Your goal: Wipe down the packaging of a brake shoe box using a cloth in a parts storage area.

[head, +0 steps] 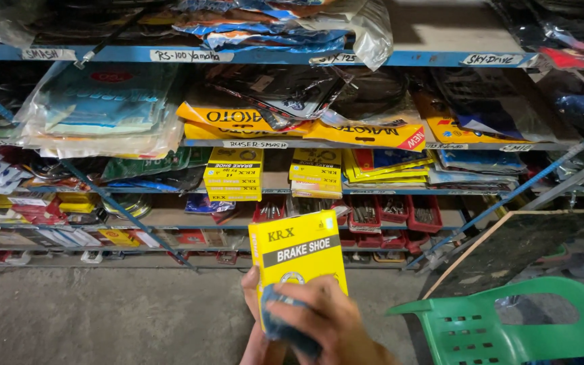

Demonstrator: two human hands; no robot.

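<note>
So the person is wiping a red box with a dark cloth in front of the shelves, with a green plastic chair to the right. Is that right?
Not quite: the head view shows a yellow box, not a red one. The right hand presses a dark cloth on it, the left hand holds it, and the green plastic chair stands right.

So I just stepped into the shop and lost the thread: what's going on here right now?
A person stands facing blue metal shelves stacked with packaged parts. Their left hand holds up a small yellow cardboard box from behind, while the right hand presses a dark blue cloth against the box's lower front. More yellow boxes of the same kind sit stacked on a middle shelf. A green plastic chair stands to the right on the concrete floor.
</note>
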